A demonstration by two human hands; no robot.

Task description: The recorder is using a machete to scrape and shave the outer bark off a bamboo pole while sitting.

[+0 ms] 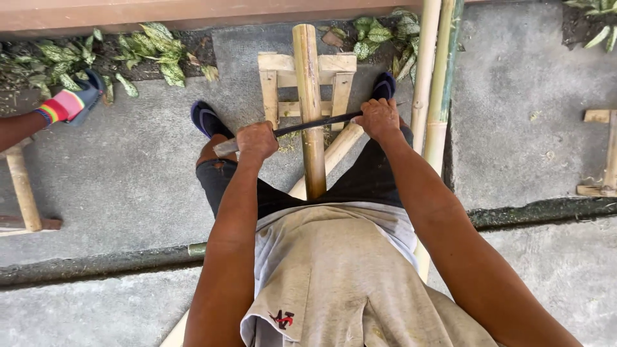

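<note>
**Bamboo pole under a two-handed blade**

Grey concrete floor (128, 167) spreads under everything, cracked by a dark seam running across it; along its far edge lies a strip of soil with speckled green leaves (148, 45); two long bamboo poles (432, 83) lie to the right, side by side. A thick bamboo pole (308, 103), tan and smooth with visible nodes, runs straight away from the person's lap; its far part rests on a small wooden frame (334, 80) of pale slats, between two blue sandals (204, 119); a paler pole slants beneath it. A dark blade (308, 123) lies crosswise on the thick pole, touching its upper surface. The left hand (257, 141) is closed tightly round the blade's pale handle end; the right hand (379, 119) is closed in a fist on the opposite end; both hands sit just beside the pole, one on each side. At the far left, another person's gloved hand (71, 103), in striped colours, reaches toward the leaves.
</note>
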